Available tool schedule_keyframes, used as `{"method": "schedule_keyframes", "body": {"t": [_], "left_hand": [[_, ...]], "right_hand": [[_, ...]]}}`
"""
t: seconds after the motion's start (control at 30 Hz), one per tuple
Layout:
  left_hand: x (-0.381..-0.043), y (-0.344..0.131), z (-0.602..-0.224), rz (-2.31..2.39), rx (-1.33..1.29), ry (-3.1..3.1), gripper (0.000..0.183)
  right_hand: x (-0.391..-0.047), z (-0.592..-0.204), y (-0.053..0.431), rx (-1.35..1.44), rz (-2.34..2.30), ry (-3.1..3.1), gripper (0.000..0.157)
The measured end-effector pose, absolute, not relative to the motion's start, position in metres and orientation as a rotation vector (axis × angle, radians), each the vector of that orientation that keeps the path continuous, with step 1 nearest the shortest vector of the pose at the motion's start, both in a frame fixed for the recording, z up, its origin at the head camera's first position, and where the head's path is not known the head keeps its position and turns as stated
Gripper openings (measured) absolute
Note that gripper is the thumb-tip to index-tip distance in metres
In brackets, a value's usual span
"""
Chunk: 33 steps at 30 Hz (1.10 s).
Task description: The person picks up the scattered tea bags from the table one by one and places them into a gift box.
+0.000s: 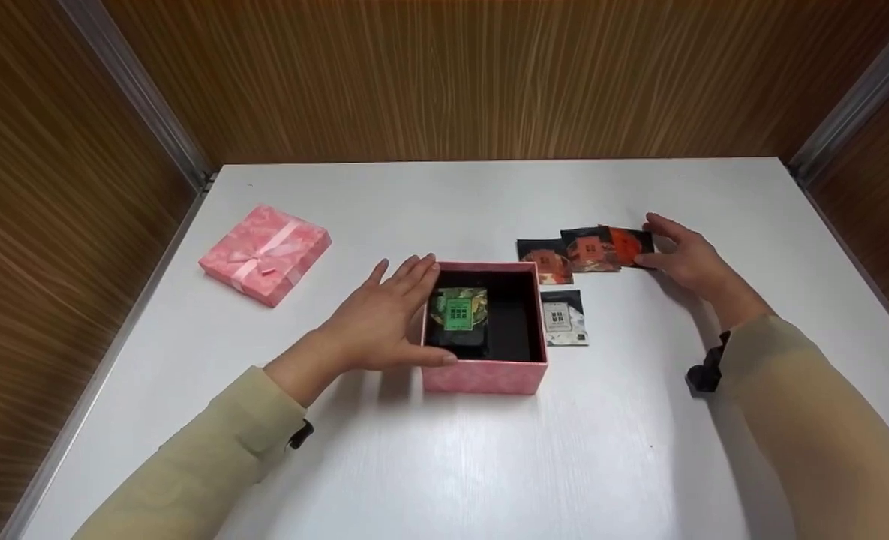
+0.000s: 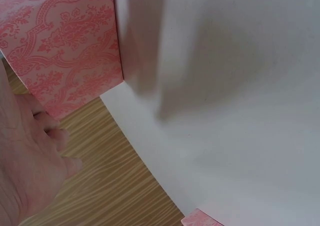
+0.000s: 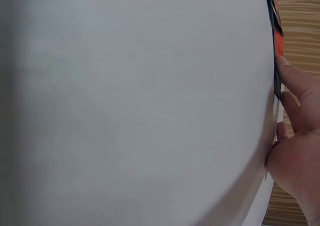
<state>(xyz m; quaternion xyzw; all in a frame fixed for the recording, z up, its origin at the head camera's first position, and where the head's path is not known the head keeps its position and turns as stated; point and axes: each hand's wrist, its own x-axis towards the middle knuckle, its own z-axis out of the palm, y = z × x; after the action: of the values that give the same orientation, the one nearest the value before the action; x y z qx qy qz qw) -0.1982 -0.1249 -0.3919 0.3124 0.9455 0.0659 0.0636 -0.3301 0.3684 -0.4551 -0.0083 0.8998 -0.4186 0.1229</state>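
Note:
My left hand (image 1: 384, 322) rests with spread, straight fingers on the left side of a pink patterned box (image 1: 482, 377), the thumb lying over its near rim. Inside the lidless box, a black sachet with a green label (image 1: 458, 315) lies at the left; the dark right part is bare. The left wrist view shows the box's pink wall (image 2: 70, 40) beside the fingers. At the right, my right hand (image 1: 695, 259) reaches a black sachet with a red-orange front (image 1: 626, 246); its thumb touches the near right corner, and the index finger extends past the far corner.
Overlapping the red-orange sachet is another orange-labelled sachet (image 1: 590, 251), with a third sachet (image 1: 548, 262) left of it. A white-labelled sachet (image 1: 564, 319) lies against the box's right side. A pink lid with a ribbon bow (image 1: 268, 251) sits back left. Wood-grain panels (image 1: 452, 82) enclose the white table.

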Motion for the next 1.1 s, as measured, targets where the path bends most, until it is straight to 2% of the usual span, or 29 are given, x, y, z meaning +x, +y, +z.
{"method": "schedule_keyframes", "body": {"t": [0.53,0.73,0.97,1.1], "left_hand": [[-0.198,-0.125,-0.392,0.196,0.951,2.852,0.131],[-0.198,-0.127,-0.392,0.196,0.943,2.851,0.131],[-0.199,-0.125,-0.392,0.197,0.945,2.853,0.131],[-0.199,-0.124,-0.392,0.199,0.951,2.854,0.131]], "right_hand": [[-0.310,-0.432,0.401,-0.030,-0.827,2.704,0.092],[-0.307,-0.429,0.409,-0.029,-0.874,2.705,0.092],[-0.307,-0.436,0.402,-0.059,-0.982,2.676,0.101],[-0.306,-0.437,0.399,-0.085,-0.962,2.698,0.098]]}}
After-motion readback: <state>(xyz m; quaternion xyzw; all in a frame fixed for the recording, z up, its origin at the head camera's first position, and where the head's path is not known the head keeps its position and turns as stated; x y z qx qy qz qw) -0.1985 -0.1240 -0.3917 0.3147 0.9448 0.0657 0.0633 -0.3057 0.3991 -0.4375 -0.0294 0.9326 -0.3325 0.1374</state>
